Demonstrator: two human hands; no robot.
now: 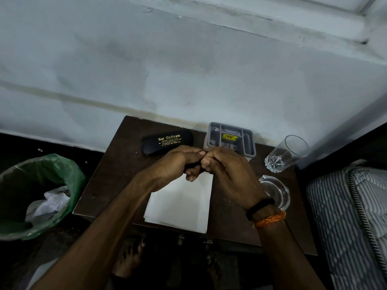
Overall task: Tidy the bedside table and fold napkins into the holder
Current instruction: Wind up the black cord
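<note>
Napkins (180,203) lie flat, ready for folding; above them left hand (173,164) and right hand (226,170) curl together round something small and dark, unidentifiable; holder (249,147) waits behind.

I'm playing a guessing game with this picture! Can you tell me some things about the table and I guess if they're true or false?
1. The drinking glass is full of water. False: it looks empty.
2. The black spectacle case lies at the back of the table, near the wall. True.
3. The grey holder is packed with napkins. False: no napkins show in it; white napkins lie flat on the table.
4. The bin with the green bag stands to the left of the table. True.
5. Both hands are apart at the table's edges. False: the left hand and right hand meet above the napkins.
</note>
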